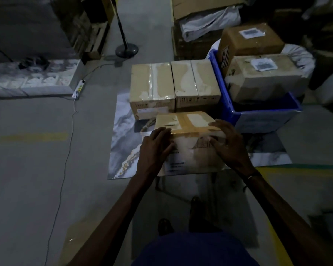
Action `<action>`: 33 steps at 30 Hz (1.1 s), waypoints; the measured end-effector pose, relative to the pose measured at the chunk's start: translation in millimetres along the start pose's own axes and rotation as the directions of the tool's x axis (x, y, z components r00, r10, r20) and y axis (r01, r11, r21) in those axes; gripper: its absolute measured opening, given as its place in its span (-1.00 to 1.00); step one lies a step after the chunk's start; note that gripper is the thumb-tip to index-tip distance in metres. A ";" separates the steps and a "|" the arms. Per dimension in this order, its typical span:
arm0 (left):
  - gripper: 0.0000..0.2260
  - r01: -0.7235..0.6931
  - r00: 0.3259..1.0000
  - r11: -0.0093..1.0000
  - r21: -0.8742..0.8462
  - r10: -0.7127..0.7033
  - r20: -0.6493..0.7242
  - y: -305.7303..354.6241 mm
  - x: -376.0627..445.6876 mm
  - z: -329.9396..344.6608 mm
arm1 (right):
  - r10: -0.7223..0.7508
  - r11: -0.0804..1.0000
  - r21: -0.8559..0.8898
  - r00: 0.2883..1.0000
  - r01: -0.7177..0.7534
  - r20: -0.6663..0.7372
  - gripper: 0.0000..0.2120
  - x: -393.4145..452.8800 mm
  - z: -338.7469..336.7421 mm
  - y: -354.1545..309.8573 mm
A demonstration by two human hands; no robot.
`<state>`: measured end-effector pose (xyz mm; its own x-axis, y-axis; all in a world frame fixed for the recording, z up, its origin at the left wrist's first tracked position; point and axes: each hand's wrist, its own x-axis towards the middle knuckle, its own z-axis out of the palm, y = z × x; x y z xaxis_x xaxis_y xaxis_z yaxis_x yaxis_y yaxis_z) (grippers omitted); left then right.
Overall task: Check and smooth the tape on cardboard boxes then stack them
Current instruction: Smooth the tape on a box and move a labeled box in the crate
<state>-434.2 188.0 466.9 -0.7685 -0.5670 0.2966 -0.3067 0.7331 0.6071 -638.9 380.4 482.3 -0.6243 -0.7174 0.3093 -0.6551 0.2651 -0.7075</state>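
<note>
Here, both hands are on one taped cardboard box (188,143) at frame centre. It sits on a marble-print mat (123,143) laid on the grey concrete floor (37,169). The left hand (156,146) lies on the box's left near corner, fingers bent over the top edge and touching the brown tape strip (190,127) that crosses the top. The right hand (227,141) covers the right near corner, fingers spread, fingertips on the top and thumb down the front face. Neither hand is pinching; both press flat against the cardboard. A band sits on the right wrist.

Just behind it stand two more taped boxes side by side and touching: the left rear box (152,83) and the right rear box (196,81), both with clear tape down the middle of the top. To their right a blue plastic crate (258,116) holds a labelled box (265,77), with another labelled box (250,39) behind it, higher in frame. At far left a white power strip (79,89) lies on the floor with a cable trailing toward the camera. A fan stand base (126,48) is at top centre. Lighting is dim, and the print on the box faces is unreadable.
</note>
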 end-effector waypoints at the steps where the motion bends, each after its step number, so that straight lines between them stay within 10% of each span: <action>1: -0.55 -0.019 1.000 1.000 -0.003 0.019 -0.017 4.5 5.8 -2.7 | -0.001 1.000 -0.002 1.000 0.001 -0.017 -0.61 4.8 -3.4 -4.7; 14: -0.26 -0.019 0.998 1.000 0.024 0.017 0.066 13.3 61.8 10.3 | -0.010 0.995 -0.095 1.000 0.010 -0.003 -0.72 65.1 -3.2 5.9; 33: -0.56 0.070 0.997 0.965 0.253 -0.074 0.006 18.7 124.8 35.1 | -0.149 0.957 -0.238 0.984 0.168 0.096 -0.77 128.3 30.0 33.0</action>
<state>-555.6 144.2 489.4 -0.7472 -0.6173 0.2460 -0.4919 0.7627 0.4199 -727.9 277.8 479.6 -0.4762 -0.8074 0.3484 -0.8327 0.2866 -0.4739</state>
